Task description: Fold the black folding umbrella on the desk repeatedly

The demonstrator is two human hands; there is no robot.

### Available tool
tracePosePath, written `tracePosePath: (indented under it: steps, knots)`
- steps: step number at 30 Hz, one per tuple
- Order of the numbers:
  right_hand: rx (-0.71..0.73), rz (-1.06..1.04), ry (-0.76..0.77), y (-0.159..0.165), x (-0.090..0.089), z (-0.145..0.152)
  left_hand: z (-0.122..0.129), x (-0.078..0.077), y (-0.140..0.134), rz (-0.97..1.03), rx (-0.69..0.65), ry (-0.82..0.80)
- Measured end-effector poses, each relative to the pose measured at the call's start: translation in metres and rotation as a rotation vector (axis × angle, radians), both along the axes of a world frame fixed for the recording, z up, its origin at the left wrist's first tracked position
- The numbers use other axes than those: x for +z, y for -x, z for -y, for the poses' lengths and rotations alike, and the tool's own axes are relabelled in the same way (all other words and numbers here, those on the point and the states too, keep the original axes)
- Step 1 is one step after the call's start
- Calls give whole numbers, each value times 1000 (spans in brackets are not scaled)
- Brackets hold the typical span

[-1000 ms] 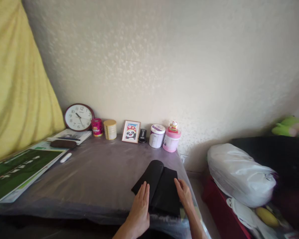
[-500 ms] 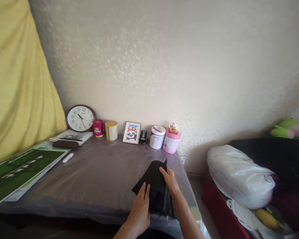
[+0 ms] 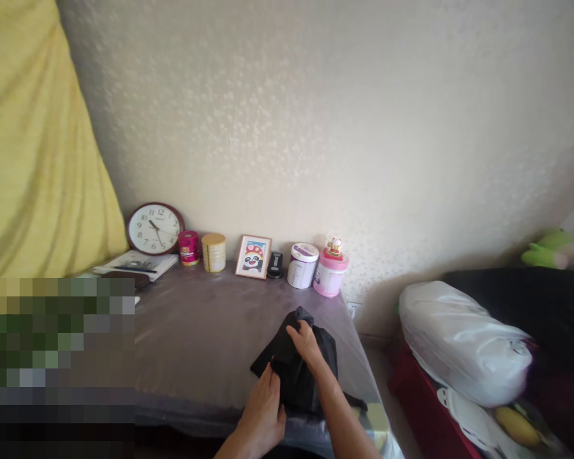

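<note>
A bunched piece of thin black fabric (image 3: 310,382) with a slight sheen lies on the front right of the covered table (image 3: 196,344); I cannot tell what kind of article it is. My right hand (image 3: 307,343) is closed on its upper part, pinching a fold that stands up at the back. My left hand (image 3: 263,401) is at the fabric's near left edge, with fingers together and fingertips on the cloth. A dark strip of the fabric trails out to the right, beyond my right forearm.
Along the wall stand a clock (image 3: 155,228), a pink canister (image 3: 188,248), a yellow tin (image 3: 213,253), a panda picture (image 3: 253,257), a white tub (image 3: 302,266) and a pink-lidded tub (image 3: 330,277). A white plastic bag (image 3: 463,344) sits right. The lower left is pixelated.
My right hand has moved left and inward over the black fabric, folding its right side across. The fabric is more bunched, and a strip now shows at the right. My left hand has shifted slightly.
</note>
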State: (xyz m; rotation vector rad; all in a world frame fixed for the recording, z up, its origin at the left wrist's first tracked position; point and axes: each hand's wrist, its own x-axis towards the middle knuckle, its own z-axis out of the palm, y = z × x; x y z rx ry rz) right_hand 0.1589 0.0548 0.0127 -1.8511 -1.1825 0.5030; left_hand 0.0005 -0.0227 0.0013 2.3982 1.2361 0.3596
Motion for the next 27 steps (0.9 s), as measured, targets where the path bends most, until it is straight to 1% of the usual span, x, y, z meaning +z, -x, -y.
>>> tracePosePath:
  steps: [2, 4, 6, 7, 9, 10, 12, 14, 15, 17, 19, 21, 23, 25, 27]
  knots:
    - [9, 8, 33, 2, 0, -1, 0, -8, 7, -16, 18, 15]
    - [43, -1, 80, 4, 1, -1, 0, -20, 15, 3, 10, -7]
    - [114, -17, 123, 7, 5, 0, 1, -30, 24, 83, 1, -102]
    - [165, -24, 138, 9, 7, 1, 2, -33, 26, 120, 27, -166]
    - [278, -38, 139, 13, 11, 4, 4, -35, 28, 183, 90, -305]
    - [328, -42, 126, 15, 13, 6, 5, -33, 27, 202, 106, -365]
    - [403, -33, 90, 17, 16, 9, 6, -24, 21, 211, 69, -432]
    - [444, -11, 69, 17, 18, 12, 5, -11, 13, 169, -30, -410]
    - [460, 1, 66, 17, 19, 13, 4, -4, 8, 136, -58, -369]
    - [491, 30, 55, 17, 22, 17, 1, 6, 1, 63, -81, -260]
    - [522, 81, 14, 17, 24, 24, -3, 12, -5, 4, -79, -144]
    - [530, 169, -70, 18, 25, 34, -5, 13, -7, -33, -73, -52]
    - [535, 262, -178, 17, 23, 43, -6, 11, -8, -62, -75, -1]
    - [562, 337, -280, 15, 19, 47, -6, 7, -8, -88, -80, 4]
    - [592, 387, -336, 9, 13, 43, -5, 4, -8, -107, -79, -8]
